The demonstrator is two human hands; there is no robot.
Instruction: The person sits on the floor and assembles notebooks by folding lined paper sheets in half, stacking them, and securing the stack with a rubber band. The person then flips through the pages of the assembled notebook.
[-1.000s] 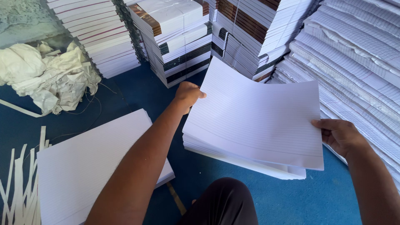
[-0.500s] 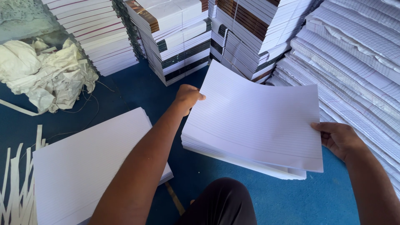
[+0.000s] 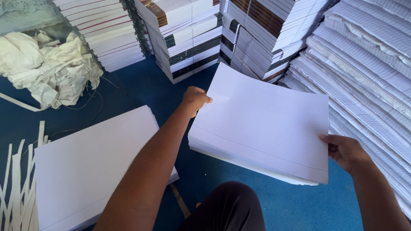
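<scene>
Fingers of your left hand [image 3: 195, 99] curl on the far-left edge of the ruled paper stack [image 3: 265, 124]; your right hand [image 3: 344, 150] fingers pinch its near-right edge.

Ruled paper sheaf [image 3: 265, 124], centre: matt, smooth white sheets. Crumpled cloth [image 3: 45, 68], upper left: rough, off-white. Floor [image 3: 137, 85]: matt blue covering. Paper strips [image 3: 17, 188], lower left: thin, matt.

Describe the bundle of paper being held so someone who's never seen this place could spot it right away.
Start at the blue floor ringed by tall stacks of books. Above it, the left hand and right hand hold the bundle of lined sheets by opposite edges. Unlike the flat paper pile on the floor to its left, it is lifted and tilted.
</scene>
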